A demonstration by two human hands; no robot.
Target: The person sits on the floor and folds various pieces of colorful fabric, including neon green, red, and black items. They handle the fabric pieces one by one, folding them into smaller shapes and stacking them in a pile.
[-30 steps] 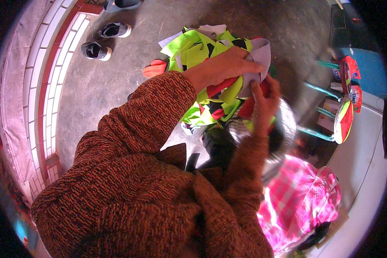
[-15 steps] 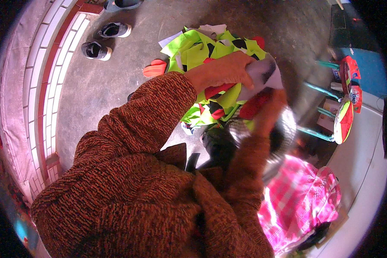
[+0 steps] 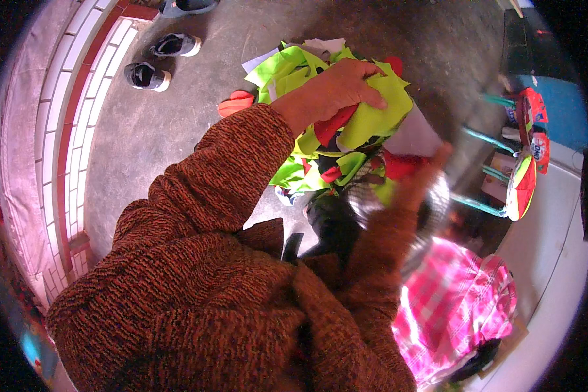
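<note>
Several cloth scraps in yellow-green, red, black and grey lie heaped before me in a cloth pile. Above its right side my left hand is closed on a yellow-green cloth piece, thumb on top. My right hand, smeared by motion, is at the corner of a pale grey cloth piece and appears to grip it; its fingertips are indistinct. Beside that hand shows a red cloth piece. A whitish mesh basket stands partly hidden under my right forearm.
Dark shoes stand at the far left by a white-tiled step. An orange-red item lies left of the heap. To the right are a stool with turquoise legs and a pink checked cloth.
My right hand has moved right with the grey cloth, away from my left hand. The yellow-green piece now shows in my left hand's grip where the grey one was.
</note>
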